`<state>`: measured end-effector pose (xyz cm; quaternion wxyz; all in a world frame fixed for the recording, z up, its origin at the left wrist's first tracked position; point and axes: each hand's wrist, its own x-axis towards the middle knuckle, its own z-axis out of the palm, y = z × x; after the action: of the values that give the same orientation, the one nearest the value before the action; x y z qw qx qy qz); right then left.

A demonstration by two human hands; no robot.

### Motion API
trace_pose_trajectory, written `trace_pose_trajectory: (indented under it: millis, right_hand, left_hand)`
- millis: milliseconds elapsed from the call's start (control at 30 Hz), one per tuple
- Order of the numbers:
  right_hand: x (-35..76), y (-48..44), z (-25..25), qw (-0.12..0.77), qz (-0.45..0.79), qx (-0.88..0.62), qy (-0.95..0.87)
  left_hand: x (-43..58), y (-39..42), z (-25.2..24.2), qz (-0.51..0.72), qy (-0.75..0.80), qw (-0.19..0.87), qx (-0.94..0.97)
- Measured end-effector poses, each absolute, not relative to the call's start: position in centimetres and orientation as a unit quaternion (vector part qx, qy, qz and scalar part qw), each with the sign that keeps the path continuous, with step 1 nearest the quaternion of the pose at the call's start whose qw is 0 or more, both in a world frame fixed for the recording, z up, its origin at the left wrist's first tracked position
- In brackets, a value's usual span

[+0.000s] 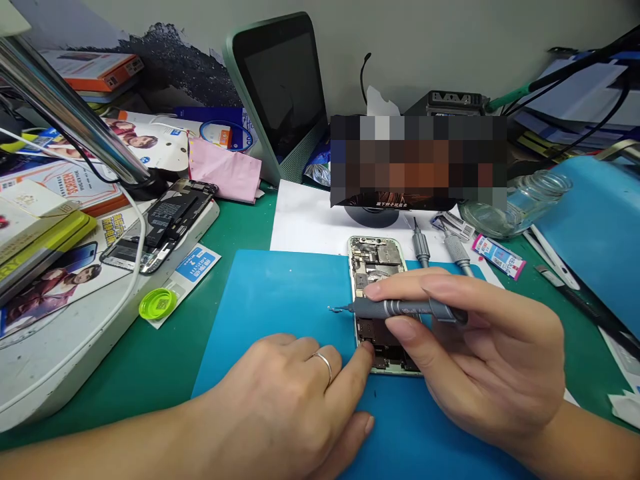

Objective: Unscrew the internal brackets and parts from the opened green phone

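Note:
An opened phone (376, 267) with its boards showing lies on a blue work mat (280, 300). My right hand (480, 353) is closed round a grey precision screwdriver (400, 308), held level above the phone with its tip pointing left. My left hand (290, 400), with a ring on one finger, rests on the mat with its fingers partly curled; one fingertip presses the phone's lower left edge. The phone's lower half is hidden under my hands.
Two more screwdrivers (421, 245) lie behind the phone on white paper. A second dismantled phone (160, 223) sits on a white slab at left, near a green cap (158, 303). A glass jar (520, 200), a tablet-like screen (285, 93) and cables stand behind.

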<state>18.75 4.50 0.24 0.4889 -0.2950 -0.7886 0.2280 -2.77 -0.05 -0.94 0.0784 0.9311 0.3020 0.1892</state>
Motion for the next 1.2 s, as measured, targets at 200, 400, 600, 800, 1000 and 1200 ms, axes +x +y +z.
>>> trace_pose_trajectory:
  millis: [200, 400, 600, 800, 1000, 1200]
  right_hand:
    - [18.9, 4.3, 0.1, 0.482, 0.217, -0.301, -0.794]
    - [19.1, 4.2, -0.2, 0.472, 0.22, -0.299, -0.8]
    - [18.8, 4.2, -0.8, 0.516, 0.209, -0.317, -0.768]
    - [18.2, 4.0, -0.6, 0.556, 0.202, -0.343, -0.73]
    - [18.0, 4.0, -0.3, 0.574, 0.232, -0.31, -0.722]
    - [18.2, 3.5, -0.7, 0.61, 0.246, -0.31, -0.686]
  left_hand:
    - [-2.8, -0.1, -0.6, 0.182, 0.3, 0.087, 0.932]
    - [-2.9, -0.1, -0.1, 0.249, 0.291, 0.118, 0.916]
    - [-3.2, 0.2, 0.7, 0.304, 0.318, 0.214, 0.872]
    - [-3.3, 1.1, 0.9, 0.302, 0.444, 0.221, 0.814]
    - [-3.3, 1.4, 0.6, 0.252, 0.459, 0.209, 0.826]
    - [-3.4, 1.4, 0.5, 0.239, 0.453, 0.211, 0.832]
